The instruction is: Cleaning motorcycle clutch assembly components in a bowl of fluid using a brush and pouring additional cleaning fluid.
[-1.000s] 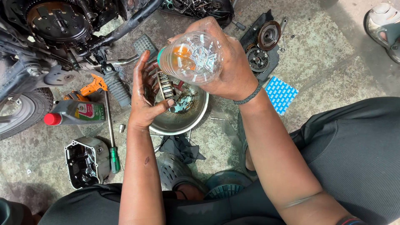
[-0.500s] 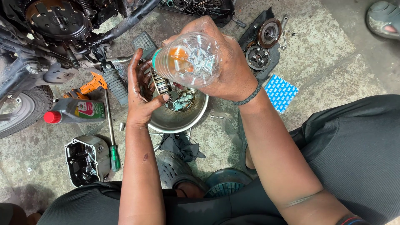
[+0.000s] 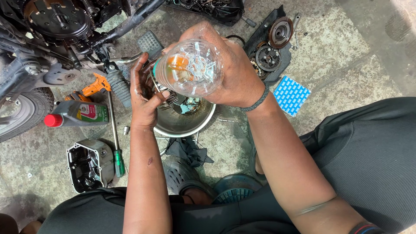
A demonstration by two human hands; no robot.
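Your right hand (image 3: 232,71) grips a clear plastic bottle (image 3: 188,68) tipped above the steel bowl (image 3: 184,123) on the floor, while your left hand (image 3: 145,97) clasps a toothed metal part (image 3: 167,94) over its left rim

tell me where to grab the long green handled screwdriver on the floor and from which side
Likely best by the green handle, the thick end nearest the person, with the hand coming down from above. The screwdriver lies flat on the concrete, its thin shaft running away toward the motorcycle. The engine cover lies close on the handle's left, so the right side is freer.
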